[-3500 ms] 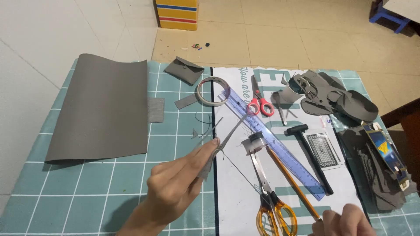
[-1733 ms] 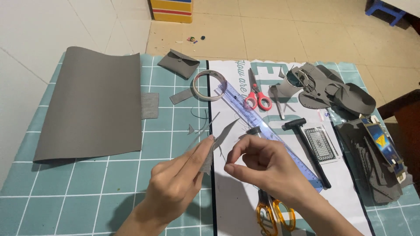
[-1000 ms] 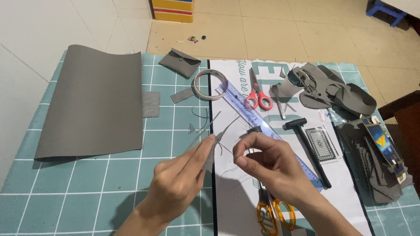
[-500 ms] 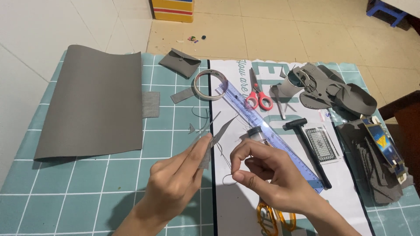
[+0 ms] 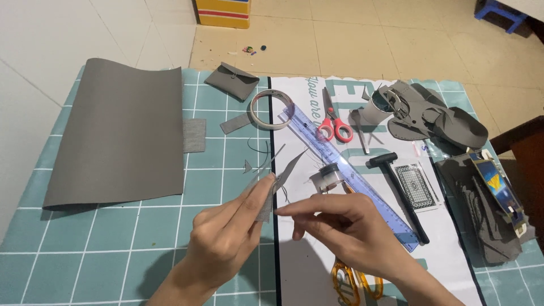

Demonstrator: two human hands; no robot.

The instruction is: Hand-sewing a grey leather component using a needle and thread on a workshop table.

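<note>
My left hand (image 5: 226,238) pinches a small grey leather piece (image 5: 266,195) with a pointed flap, holding it just above the teal cutting mat (image 5: 113,238). My right hand (image 5: 340,229) is closed beside it, its fingertips pinched at the piece's lower edge, apparently on a thin dark thread or needle that is too fine to make out. A small clear thread spool (image 5: 328,177) stands just beyond my right hand, next to a long blue ruler (image 5: 351,175).
A large grey leather sheet (image 5: 122,130) lies at the left. A grey pouch (image 5: 232,81), tape ring (image 5: 272,109), red scissors (image 5: 334,122), hammer (image 5: 399,184), yellow scissors (image 5: 354,283) and grey scraps (image 5: 436,116) lie around on the mat and white sheet (image 5: 447,249).
My right hand came up from the lower right to the leather piece, drew back slightly, then closed in with fingertips against the piece's edge. My left hand stays holding the piece.
</note>
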